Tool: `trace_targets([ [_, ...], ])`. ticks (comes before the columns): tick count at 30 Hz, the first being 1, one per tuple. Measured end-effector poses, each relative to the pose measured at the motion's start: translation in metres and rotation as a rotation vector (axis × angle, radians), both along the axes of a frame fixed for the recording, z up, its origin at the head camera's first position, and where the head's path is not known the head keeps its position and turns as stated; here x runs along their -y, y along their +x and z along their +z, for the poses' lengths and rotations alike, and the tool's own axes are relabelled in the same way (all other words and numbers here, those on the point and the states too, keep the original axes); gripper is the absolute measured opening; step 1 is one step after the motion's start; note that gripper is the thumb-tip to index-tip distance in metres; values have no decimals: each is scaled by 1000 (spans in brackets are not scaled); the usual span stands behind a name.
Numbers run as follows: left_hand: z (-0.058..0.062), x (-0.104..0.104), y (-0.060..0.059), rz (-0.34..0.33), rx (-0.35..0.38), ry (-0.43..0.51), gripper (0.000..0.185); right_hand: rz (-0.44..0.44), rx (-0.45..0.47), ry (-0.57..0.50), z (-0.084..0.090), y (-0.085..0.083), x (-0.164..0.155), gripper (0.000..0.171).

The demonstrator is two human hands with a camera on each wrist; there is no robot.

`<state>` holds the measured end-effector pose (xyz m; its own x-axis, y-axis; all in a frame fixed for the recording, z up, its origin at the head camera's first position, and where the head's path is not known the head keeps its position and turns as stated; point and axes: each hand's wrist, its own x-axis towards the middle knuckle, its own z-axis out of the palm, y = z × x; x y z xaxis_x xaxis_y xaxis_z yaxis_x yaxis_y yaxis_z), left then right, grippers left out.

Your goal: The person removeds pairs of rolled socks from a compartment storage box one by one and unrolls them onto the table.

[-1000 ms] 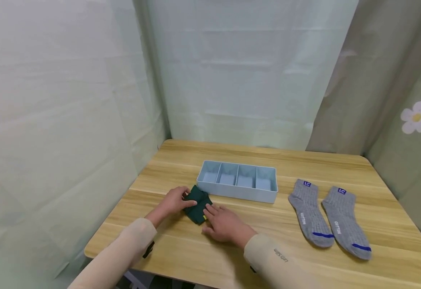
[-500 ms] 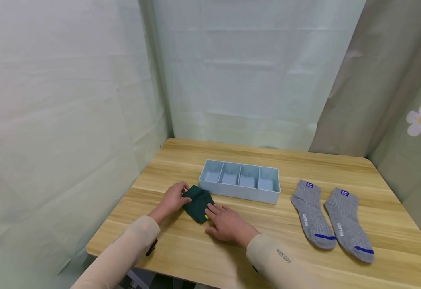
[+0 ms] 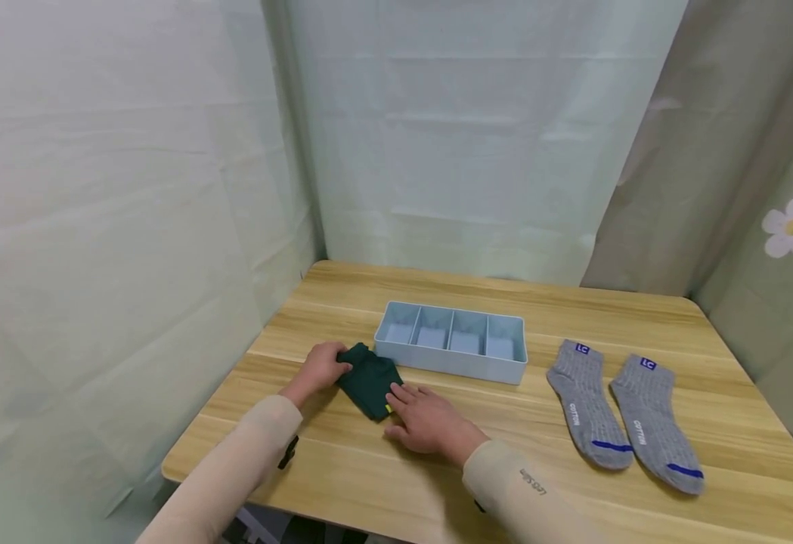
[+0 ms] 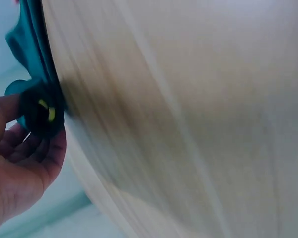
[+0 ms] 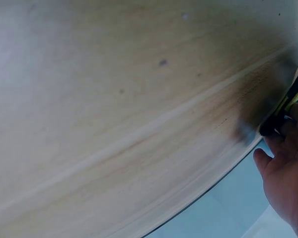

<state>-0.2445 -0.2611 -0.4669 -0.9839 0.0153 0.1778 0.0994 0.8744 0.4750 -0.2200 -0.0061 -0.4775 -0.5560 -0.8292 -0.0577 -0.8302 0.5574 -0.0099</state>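
A folded dark green sock with a small yellow mark lies on the table in the head view, just in front of the blue divided box. My left hand pinches its upper left end between thumb and fingers. In the left wrist view that end of the green sock looks bunched, with yellow inside the fold. From the other side, my right hand rests with its extended fingers on the lower right edge, beside the yellow mark. The right wrist view shows the right hand against the sock's dark edge.
Two grey socks, the left one and the right one, lie flat side by side on the right of the wooden table. Pale curtains hang behind and along both sides.
My left hand has shifted slightly left and up, drawing the green sock's upper left end outward so the folded shape looks wider. The right hand stays at the lower right edge.
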Motion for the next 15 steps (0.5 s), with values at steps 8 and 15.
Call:
trace_targets([
  [8, 1, 2, 0, -38, -30, -20, 27, 5, -21, 9, -3, 0, 0, 66],
  [15, -3, 4, -1, -81, -15, -143, 37, 3, -23, 8, -4, -1, -1, 66],
])
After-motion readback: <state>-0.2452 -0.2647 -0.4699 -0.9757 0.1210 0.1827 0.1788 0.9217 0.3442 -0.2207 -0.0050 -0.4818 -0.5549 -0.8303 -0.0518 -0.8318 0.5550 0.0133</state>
